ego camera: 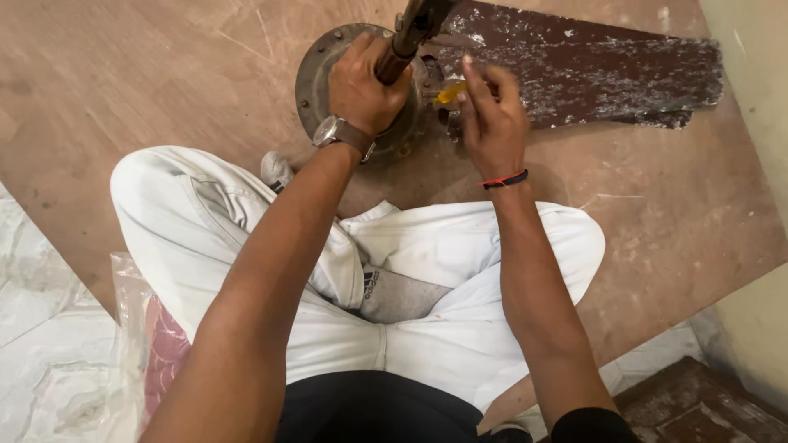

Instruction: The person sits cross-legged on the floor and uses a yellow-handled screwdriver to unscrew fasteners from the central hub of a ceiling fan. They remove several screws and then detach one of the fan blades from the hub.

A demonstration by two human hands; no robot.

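A dusty brown ceiling fan motor (pixel 316 78) lies on a wooden board in front of my crossed legs. My left hand (pixel 361 86), with a brown-strapped watch on the wrist, grips the fan's rusty downrod (pixel 414 25) where it rises from the motor. My right hand (pixel 491 115), with a red and black thread on the wrist, holds a yellow-handled tool (pixel 450 92) against the motor where the blade joins it. One dark brown fan blade (pixel 591 74), flecked with white, stretches to the right.
The wooden board (pixel 164 74) covers most of the floor, with pale marble tiles (pixel 49 344) to the left. A clear plastic bag with something pink (pixel 156 344) lies by my left knee. A cream wall (pixel 751 74) stands on the right.
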